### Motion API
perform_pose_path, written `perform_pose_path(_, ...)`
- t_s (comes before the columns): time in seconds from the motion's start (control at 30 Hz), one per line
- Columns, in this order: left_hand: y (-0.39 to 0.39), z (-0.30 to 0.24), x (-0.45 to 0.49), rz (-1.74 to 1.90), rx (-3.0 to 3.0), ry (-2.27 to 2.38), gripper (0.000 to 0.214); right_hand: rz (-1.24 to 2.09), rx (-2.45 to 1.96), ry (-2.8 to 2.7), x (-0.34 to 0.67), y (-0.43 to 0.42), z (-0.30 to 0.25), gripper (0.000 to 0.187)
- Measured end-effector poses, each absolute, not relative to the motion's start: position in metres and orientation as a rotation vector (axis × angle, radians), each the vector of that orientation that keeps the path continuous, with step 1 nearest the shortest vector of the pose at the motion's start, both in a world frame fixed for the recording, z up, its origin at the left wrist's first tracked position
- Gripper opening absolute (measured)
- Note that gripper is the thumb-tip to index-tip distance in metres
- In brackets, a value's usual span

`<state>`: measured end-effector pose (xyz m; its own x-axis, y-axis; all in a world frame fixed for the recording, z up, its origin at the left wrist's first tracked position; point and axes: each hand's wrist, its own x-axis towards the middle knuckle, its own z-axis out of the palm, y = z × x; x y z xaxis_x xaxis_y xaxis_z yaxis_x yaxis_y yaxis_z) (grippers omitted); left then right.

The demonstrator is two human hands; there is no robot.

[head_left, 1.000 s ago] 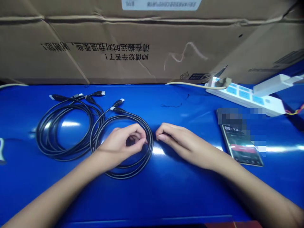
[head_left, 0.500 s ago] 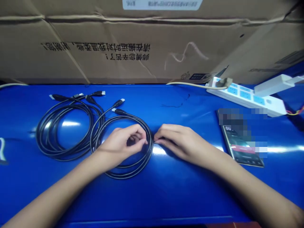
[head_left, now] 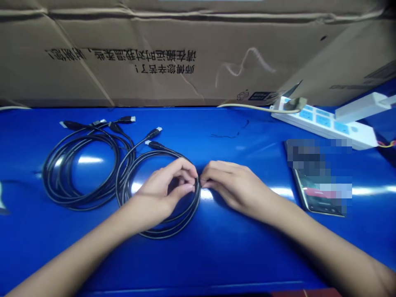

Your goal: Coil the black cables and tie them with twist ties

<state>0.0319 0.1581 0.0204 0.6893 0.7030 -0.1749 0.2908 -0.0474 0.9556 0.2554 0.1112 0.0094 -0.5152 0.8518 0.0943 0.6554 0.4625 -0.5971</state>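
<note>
A coiled black cable is lying on the blue tabletop, its right side running between the left hand, curling inside the loop, and the right hand, bunching its fingertips outside. Whether either is gripping cable, I cannot tell. More coiled cables are adjoining leftward; a smartphone is lying rightward.

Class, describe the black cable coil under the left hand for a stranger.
From the brown cardboard box, drop to the glossy blue tabletop. Left of centre, choose the rightmost coil of black cable. Unlike the looped black cables beside it, it has a bare left hand over it and bare right hand at its edge.
</note>
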Motion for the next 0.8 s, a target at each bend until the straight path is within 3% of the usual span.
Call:
perform_pose_path(0.3, 0.153, 0.021, 0.028, 0.297, 1.617, 0.806, 0.016, 0.879, -1.211, -2.341, 0.256, 0.111, 0.013, 0.025)
perform_pose_path(0.8, 0.157, 0.021, 0.026, 0.272, 1.669, 0.785, 0.015, 1.112, -1.260, -2.328, 0.261, 0.113, 0.024, 0.017)
